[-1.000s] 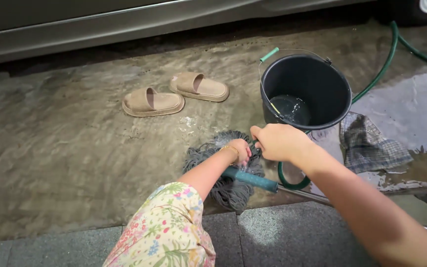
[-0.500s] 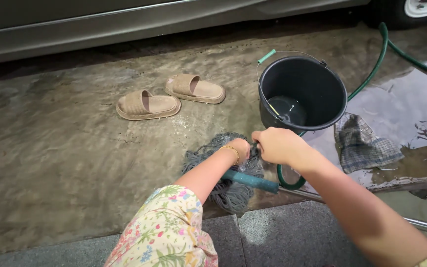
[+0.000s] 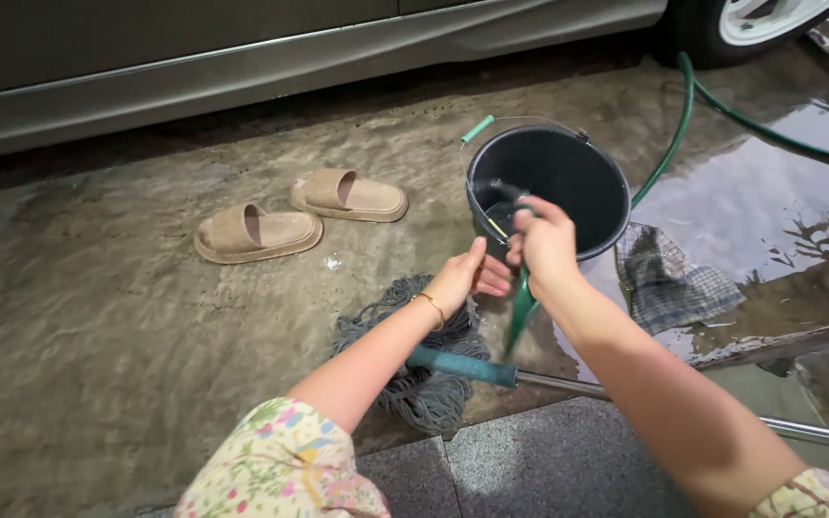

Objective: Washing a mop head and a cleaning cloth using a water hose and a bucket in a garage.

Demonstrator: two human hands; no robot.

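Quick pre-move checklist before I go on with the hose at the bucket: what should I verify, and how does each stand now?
1. Right hand grips hose: ok, fingers closed round it.
2. Hose end aimed into bucket: ok, it sits at the rim, pointing in.
3. Left hand free: ok, open beside the right, holding nothing.
4. Bucket upright: ok, standing on wet ground.
5. Water level in bucket: cannot tell, the inside is dark.
6. Mop out of the way: not ok, its head and handle lie right under both arms.
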